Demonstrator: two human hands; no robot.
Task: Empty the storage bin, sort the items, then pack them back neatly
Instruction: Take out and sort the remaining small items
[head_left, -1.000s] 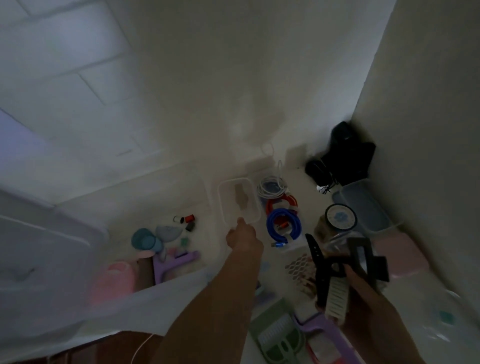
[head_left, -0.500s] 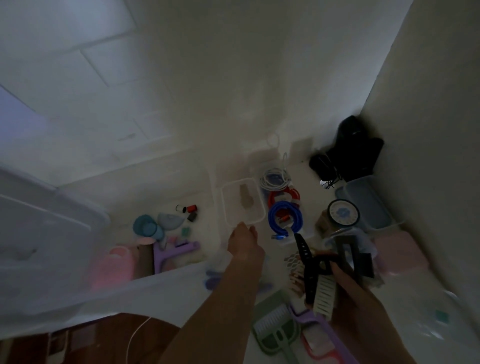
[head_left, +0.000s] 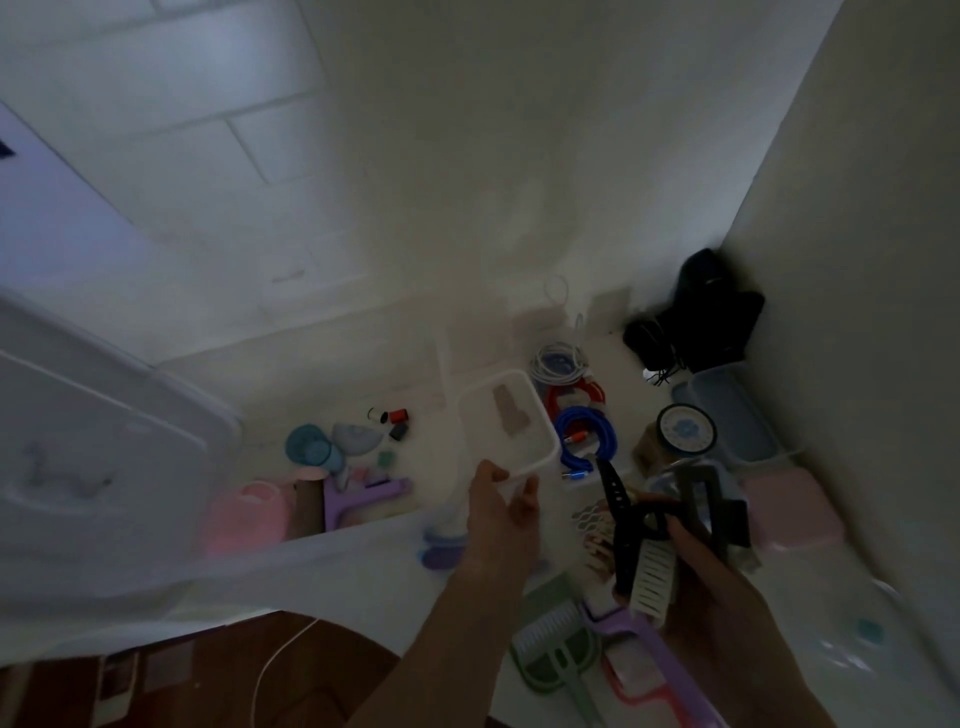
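The left hand (head_left: 501, 512) pinches the near rim of a clear rectangular plastic container (head_left: 506, 423), lifted beside the blue coiled cable (head_left: 584, 436). The right hand (head_left: 711, 577) grips a bundle of black and white combs (head_left: 636, 535).

Around the clear white-rimmed container (head_left: 506, 423) I see a blue cable coil (head_left: 584, 439), a red one (head_left: 574, 397) and a white one (head_left: 558, 364) just right of it. Left of it lie a teal disc (head_left: 306, 444), a lilac squeegee (head_left: 363, 493) and a pink tub (head_left: 247, 514). Below it sits a pale green dustpan (head_left: 556, 649), and my right hand (head_left: 696, 566) holds black clips (head_left: 623, 514).
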